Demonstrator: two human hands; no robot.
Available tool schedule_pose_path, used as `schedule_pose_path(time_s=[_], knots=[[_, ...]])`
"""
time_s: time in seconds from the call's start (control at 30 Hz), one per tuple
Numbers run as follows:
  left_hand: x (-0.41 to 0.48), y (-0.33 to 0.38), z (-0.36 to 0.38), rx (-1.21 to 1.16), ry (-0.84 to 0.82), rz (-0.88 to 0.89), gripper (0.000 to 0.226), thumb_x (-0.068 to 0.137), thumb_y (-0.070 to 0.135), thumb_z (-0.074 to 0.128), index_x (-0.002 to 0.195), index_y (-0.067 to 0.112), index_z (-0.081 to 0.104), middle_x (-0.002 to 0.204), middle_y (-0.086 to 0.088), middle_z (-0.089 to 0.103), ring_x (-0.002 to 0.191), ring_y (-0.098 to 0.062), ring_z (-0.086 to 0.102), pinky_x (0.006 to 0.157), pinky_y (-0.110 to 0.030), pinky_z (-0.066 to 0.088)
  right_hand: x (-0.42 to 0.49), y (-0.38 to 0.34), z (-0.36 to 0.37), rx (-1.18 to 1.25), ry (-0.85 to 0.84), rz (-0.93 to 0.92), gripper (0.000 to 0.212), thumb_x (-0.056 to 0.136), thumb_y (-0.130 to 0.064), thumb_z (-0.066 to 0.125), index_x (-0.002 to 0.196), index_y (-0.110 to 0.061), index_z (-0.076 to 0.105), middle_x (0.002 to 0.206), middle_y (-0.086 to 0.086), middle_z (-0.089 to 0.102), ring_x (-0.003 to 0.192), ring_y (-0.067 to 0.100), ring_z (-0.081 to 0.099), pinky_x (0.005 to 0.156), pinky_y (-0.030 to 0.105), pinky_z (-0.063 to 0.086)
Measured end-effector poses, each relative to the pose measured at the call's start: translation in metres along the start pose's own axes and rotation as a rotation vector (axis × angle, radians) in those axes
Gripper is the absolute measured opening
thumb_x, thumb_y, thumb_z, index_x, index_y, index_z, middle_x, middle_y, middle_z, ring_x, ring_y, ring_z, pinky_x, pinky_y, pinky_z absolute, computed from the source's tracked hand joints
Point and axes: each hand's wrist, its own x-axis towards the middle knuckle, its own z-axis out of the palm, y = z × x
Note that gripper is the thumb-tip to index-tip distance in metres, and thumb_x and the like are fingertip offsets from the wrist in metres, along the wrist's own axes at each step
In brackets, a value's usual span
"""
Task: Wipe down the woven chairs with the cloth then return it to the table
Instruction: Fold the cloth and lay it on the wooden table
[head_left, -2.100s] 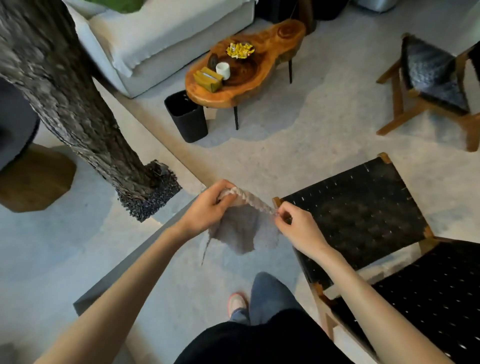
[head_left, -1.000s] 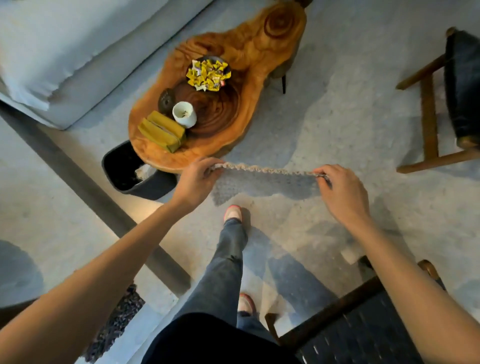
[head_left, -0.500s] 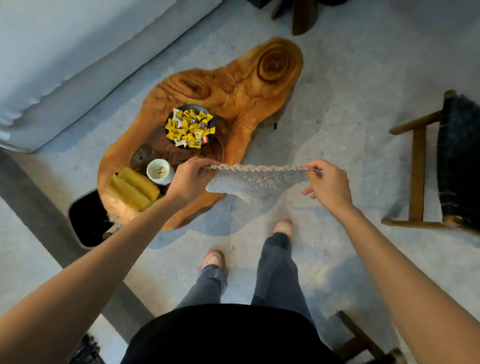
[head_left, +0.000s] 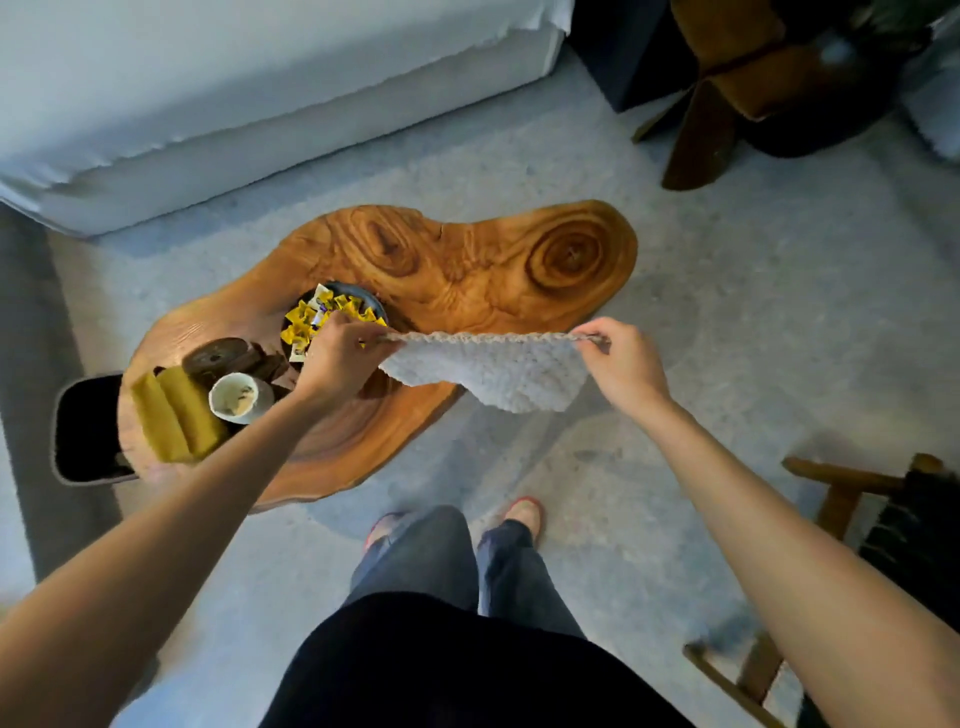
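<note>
A pale grey knitted cloth (head_left: 488, 371) hangs stretched between both hands, above the near edge of the wooden slab table (head_left: 467, 270). My left hand (head_left: 340, 358) pinches its left top corner, over the table beside the bowl of yellow sweets (head_left: 324, 317). My right hand (head_left: 626, 364) pinches the right top corner, just off the table's near side. A woven chair (head_left: 893, 525) with a wooden frame shows only partly at the right edge.
On the table's left end stand a white cup (head_left: 239, 397), a yellow folded item (head_left: 174, 418) and a dark round object (head_left: 218, 356). A black bin (head_left: 85, 428) sits at the table's left. A white sofa (head_left: 208, 88) lies beyond; dark wooden furniture (head_left: 737, 78) top right.
I have walked from the woven chair to the table. The cloth, first bunched, is now spread wide between both hands and has come over the table's near edge.
</note>
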Motion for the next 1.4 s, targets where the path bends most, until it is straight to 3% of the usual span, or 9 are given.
schedule_pose_path(time_s=[0.2,0.37,0.43,0.5,0.63,0.93,1.03,1.1,1.4], knots=[[0.071,0.023,0.011,-0.048,0.074,-0.071,0.019,0.086,0.018,0.068,0.101,0.006,0.073,0.097,-0.013,0.059,0.083,-0.027,0.058,0.072,-0.030,0.040,0.112,-0.005,-0.023,0.035,-0.048,-0.081,0.013,0.087,-0.007,0.062,0.095,-0.006,0.072,0.096,0.010,0.072,0.092,0.023,0.066,0.085,0.032,0.050],[0.125,0.026,0.020,-0.124,0.119,-0.077,0.018,0.087,0.018,0.067,0.102,0.010,0.073,0.093,-0.002,0.057,0.083,-0.017,0.054,0.070,-0.022,0.034,0.183,-0.008,-0.023,0.009,0.008,-0.133,0.011,0.086,-0.009,0.064,0.092,-0.010,0.074,0.091,0.003,0.073,0.077,0.007,0.060,0.065,0.000,0.037],[0.142,0.025,0.021,-0.155,0.131,-0.079,0.018,0.087,0.017,0.068,0.102,0.009,0.073,0.094,0.000,0.056,0.082,-0.015,0.053,0.071,-0.020,0.037,0.204,-0.007,-0.020,0.001,0.007,-0.141,0.012,0.087,-0.009,0.064,0.093,-0.011,0.074,0.091,0.001,0.073,0.076,0.007,0.061,0.063,-0.004,0.035],[0.153,0.023,0.024,-0.166,0.148,-0.090,0.017,0.086,0.015,0.068,0.101,0.010,0.073,0.094,-0.001,0.058,0.081,-0.015,0.053,0.070,-0.018,0.036,0.217,-0.006,-0.015,0.019,-0.016,-0.154,0.011,0.088,-0.009,0.064,0.094,-0.011,0.073,0.093,0.002,0.072,0.081,0.011,0.065,0.073,0.003,0.043],[0.165,0.014,0.041,-0.154,0.146,-0.166,0.017,0.086,0.012,0.067,0.101,0.013,0.074,0.097,-0.010,0.062,0.088,-0.021,0.056,0.074,-0.029,0.041,0.231,0.008,0.001,-0.023,-0.054,-0.201,0.011,0.087,-0.007,0.064,0.095,-0.008,0.071,0.098,0.006,0.071,0.091,0.021,0.065,0.085,0.035,0.054],[0.157,-0.024,0.132,-0.165,0.031,-0.422,0.017,0.086,0.010,0.065,0.101,0.012,0.075,0.106,-0.007,0.069,0.099,-0.021,0.061,0.080,-0.024,0.043,0.248,0.086,0.060,-0.186,-0.307,-0.117,0.011,0.087,-0.009,0.064,0.095,-0.011,0.070,0.096,0.004,0.071,0.088,0.019,0.065,0.071,0.021,0.043],[0.151,-0.036,0.164,-0.183,-0.032,-0.561,0.018,0.088,0.013,0.064,0.102,0.011,0.074,0.109,-0.007,0.070,0.104,-0.023,0.063,0.090,-0.037,0.048,0.251,0.111,0.078,-0.269,-0.435,-0.111,0.011,0.088,-0.012,0.063,0.097,-0.012,0.069,0.099,0.003,0.071,0.090,0.020,0.066,0.071,0.028,0.050],[0.147,-0.044,0.183,-0.182,-0.023,-0.591,0.017,0.088,0.014,0.065,0.101,0.010,0.074,0.106,-0.008,0.071,0.102,-0.022,0.064,0.089,-0.032,0.048,0.254,0.124,0.089,-0.309,-0.509,-0.116,0.011,0.090,-0.015,0.061,0.100,-0.014,0.067,0.102,0.003,0.070,0.092,0.020,0.066,0.075,0.034,0.054],[0.190,-0.085,0.231,-0.207,0.109,-0.635,0.023,0.089,0.026,0.065,0.102,0.008,0.070,0.094,-0.003,0.069,0.083,-0.014,0.060,0.068,-0.025,0.040,0.322,0.143,0.140,-0.458,-0.383,-0.326,0.017,0.091,-0.019,0.057,0.101,-0.014,0.069,0.098,0.005,0.071,0.096,0.028,0.053,0.080,0.039,0.043]])
